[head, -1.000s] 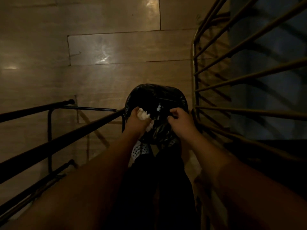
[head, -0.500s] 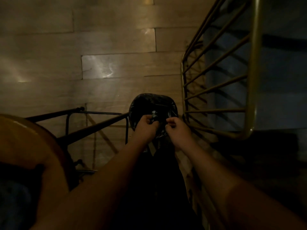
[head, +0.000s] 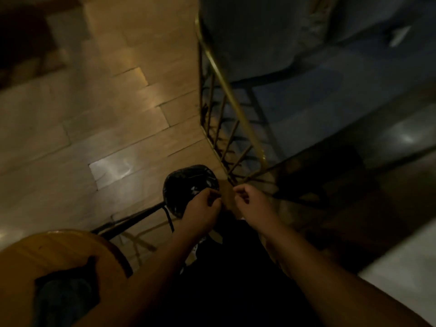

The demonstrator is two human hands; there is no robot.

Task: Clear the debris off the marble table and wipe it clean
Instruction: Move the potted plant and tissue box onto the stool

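Note:
The view is dim and blurred. A bin lined with a black bag (head: 186,182) stands on the tiled floor just ahead of my feet. My left hand (head: 203,208) hovers over the bag's near right rim with its fingers curled; I cannot tell whether it grips the plastic. My right hand (head: 250,200) is a little to the right of the bag, clear of it, fingers curled in with nothing visible in them. A few pale scraps show inside the bag. A pale slab (head: 401,267) at the lower right may be the marble table.
A brass railing (head: 226,90) runs from the top centre down to just right of the bag, with a grey-blue seat (head: 283,31) behind it. A round wooden top (head: 59,253) with a dark cloth (head: 63,296) sits lower left, above a black metal frame (head: 132,218).
My left hand held a white crumpled scrap at the bag's mouth; it is no longer visible. The right hand has come off the bag's rim. My head has turned right and pulled back.

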